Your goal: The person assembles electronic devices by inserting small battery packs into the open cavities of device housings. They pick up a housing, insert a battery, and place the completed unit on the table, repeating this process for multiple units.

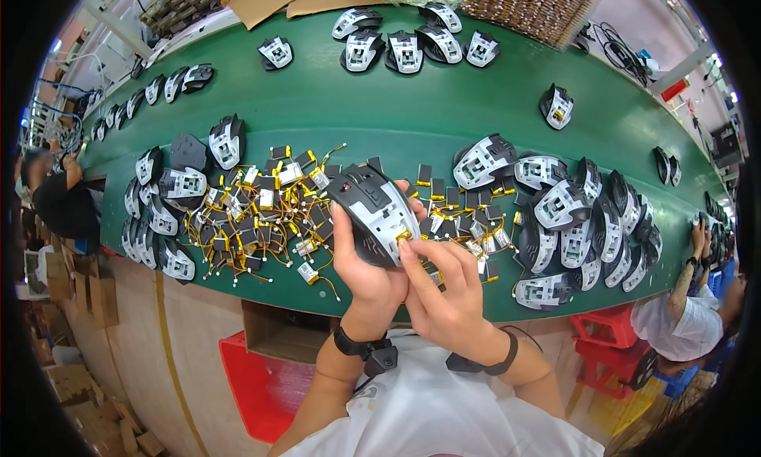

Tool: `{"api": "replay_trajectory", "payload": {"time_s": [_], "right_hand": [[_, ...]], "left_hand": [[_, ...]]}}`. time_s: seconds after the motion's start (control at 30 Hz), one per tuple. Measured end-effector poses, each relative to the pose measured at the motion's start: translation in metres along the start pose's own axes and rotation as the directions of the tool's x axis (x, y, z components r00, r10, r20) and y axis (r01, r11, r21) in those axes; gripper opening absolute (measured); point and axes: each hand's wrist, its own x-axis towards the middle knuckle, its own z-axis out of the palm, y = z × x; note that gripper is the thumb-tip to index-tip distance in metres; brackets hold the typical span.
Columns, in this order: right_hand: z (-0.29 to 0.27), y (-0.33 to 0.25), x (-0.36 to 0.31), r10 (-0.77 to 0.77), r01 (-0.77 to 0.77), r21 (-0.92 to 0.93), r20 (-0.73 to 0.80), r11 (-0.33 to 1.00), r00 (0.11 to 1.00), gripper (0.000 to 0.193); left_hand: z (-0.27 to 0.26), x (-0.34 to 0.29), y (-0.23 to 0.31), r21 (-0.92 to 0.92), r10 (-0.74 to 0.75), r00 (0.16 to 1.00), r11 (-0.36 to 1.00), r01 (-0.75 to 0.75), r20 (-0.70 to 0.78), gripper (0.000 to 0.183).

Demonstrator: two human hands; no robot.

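Observation:
My left hand (pixel 363 281) is wrapped round a black and grey computer mouse (pixel 379 211), held up over the green bench with its open cut-outs facing me. My right hand (pixel 450 294) has thumb and forefinger pinched at the mouse's near end. At those fingertips shows the yellow-taped end of a small battery (pixel 403 237), in the opening; most of it is hidden. Under and beside my hands lies a heap of loose batteries (pixel 265 199) with thin wires and white plugs. More batteries (pixel 476 227) lie to the right of the mouse.
Mice without covers stand stacked at right (pixel 563 205) and left (pixel 184 183) on the green bench (pixel 357 100). Other mice (pixel 404 51) sit along the far side, by a partitioned box (pixel 527 9). Below the bench is a red bin (pixel 258 386). Co-workers sit at both sides.

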Motion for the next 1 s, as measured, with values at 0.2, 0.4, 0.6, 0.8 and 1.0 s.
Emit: {"api": "replay_trajectory", "payload": {"time_s": [0.2, 0.4, 0.6, 0.8, 1.0], "right_hand": [[-0.005, 0.007, 0.003, -0.046, 0.047, 0.036, -0.029, 0.998, 0.999, 0.050], [-0.001, 0.012, 0.006, -0.032, 0.036, 0.069, -0.057, 0.997, 0.998, 0.051], [0.000, 0.006, 0.004, 0.012, -0.009, 0.064, -0.045, 0.998, 0.999, 0.052], [0.003, 0.005, 0.000, -0.010, 0.016, 0.070, -0.073, 0.997, 0.997, 0.047], [-0.012, 0.026, 0.013, -0.004, 0.000, 0.314, 0.011, 0.949, 1.000, 0.030]], "left_hand": [[-0.001, 0.001, 0.002, 0.048, 0.021, 1.000, 0.999, -0.021, -0.001, 0.057], [0.001, -0.001, 0.003, 0.110, 0.081, 0.996, 0.990, -0.084, 0.031, 0.057], [0.008, -0.003, 0.003, 0.078, 0.058, 0.998, 0.995, -0.056, -0.023, 0.058], [0.004, -0.005, 0.007, 0.007, -0.075, 0.997, 0.997, 0.076, -0.020, 0.058], [-0.002, -0.007, 0.006, -0.041, -0.217, 0.976, 0.975, 0.218, 0.035, 0.059]]}}
